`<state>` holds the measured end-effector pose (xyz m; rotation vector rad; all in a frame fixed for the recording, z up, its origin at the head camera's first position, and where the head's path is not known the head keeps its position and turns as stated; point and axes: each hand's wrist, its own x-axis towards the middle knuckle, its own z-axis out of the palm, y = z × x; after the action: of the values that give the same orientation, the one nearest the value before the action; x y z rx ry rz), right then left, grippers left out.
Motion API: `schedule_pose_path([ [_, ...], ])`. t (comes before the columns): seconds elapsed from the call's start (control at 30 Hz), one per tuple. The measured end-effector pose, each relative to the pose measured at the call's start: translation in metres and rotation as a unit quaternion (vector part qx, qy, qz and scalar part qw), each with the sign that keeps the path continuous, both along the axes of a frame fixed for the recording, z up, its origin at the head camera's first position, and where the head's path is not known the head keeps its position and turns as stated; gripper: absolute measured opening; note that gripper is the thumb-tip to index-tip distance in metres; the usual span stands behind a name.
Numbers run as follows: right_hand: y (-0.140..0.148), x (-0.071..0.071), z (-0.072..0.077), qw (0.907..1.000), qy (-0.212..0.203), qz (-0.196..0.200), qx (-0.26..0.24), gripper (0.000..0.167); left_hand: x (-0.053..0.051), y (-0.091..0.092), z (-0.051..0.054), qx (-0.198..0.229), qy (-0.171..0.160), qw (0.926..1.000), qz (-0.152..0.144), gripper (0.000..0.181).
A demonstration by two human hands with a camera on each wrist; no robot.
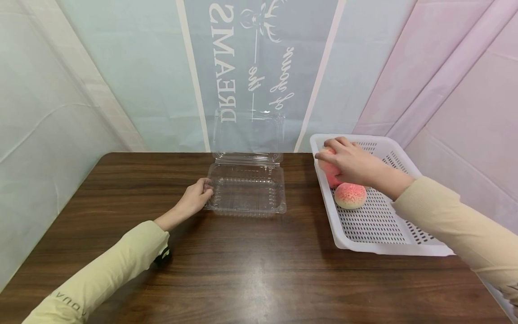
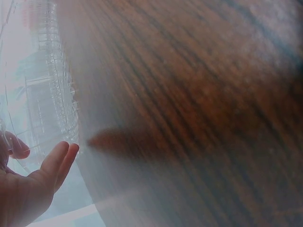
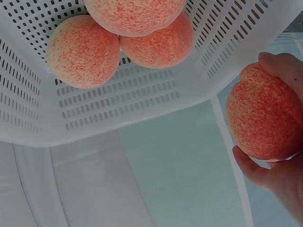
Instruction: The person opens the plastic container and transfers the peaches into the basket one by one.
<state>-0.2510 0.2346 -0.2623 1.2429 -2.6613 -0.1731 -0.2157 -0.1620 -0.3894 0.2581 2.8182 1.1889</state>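
My right hand (image 1: 356,164) grips a pink-and-cream peach (image 3: 265,116) above the left side of a white plastic basket (image 1: 388,247). The right wrist view shows thumb and fingers spread around that fruit. Three more peaches lie inside; one of them (image 1: 350,196) shows plainly in the head view, while my hand partly covers the others there. On the table's left half, my left hand (image 1: 193,196) holds the left edge of a clear plastic clamshell box (image 1: 247,193). Its lid (image 1: 248,135) stands raised at the back. Glare blurs the left wrist view, where the fingers touch the box's edge.
Both things stand on a dark wooden table (image 1: 251,270), the box left of the basket with a strip of tabletop between them. A printed cloth backdrop (image 1: 162,81) hangs right behind the table's rear edge. Slots pierce the basket's walls and floor.
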Motion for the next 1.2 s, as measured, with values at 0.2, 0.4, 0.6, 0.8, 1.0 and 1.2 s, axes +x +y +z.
schedule_pose_path([
  [0.2,0.007,-0.001,-0.001,0.9991,-0.027,-0.03,-0.012,0.06,0.0,0.0,-0.001,0.0,0.006,1.0,0.001,0.041],
  [0.4,0.014,-0.003,-0.002,0.998,-0.033,-0.05,-0.018,0.059,0.0,0.001,-0.001,-0.002,0.008,1.0,0.004,0.041],
  [0.6,0.02,-0.005,-0.003,0.9975,-0.033,-0.059,-0.017,0.058,0.0,0.001,-0.001,-0.003,0.009,1.0,0.003,0.041],
  [0.8,0.025,-0.004,-0.003,0.9957,-0.04,-0.083,-0.013,0.059,0.0,0.001,-0.001,0.0,0.01,0.9999,0.005,0.041],
  [1.0,0.031,-0.006,-0.003,0.9947,-0.045,-0.089,-0.022,0.059,-0.002,0.0,-0.002,0.0,0.017,0.9998,0.005,0.041],
  [1.2,0.04,-0.01,-0.005,0.9946,-0.044,-0.091,-0.022,0.059,-0.002,0.0,-0.004,0.0,0.017,0.9998,0.005,0.041],
])
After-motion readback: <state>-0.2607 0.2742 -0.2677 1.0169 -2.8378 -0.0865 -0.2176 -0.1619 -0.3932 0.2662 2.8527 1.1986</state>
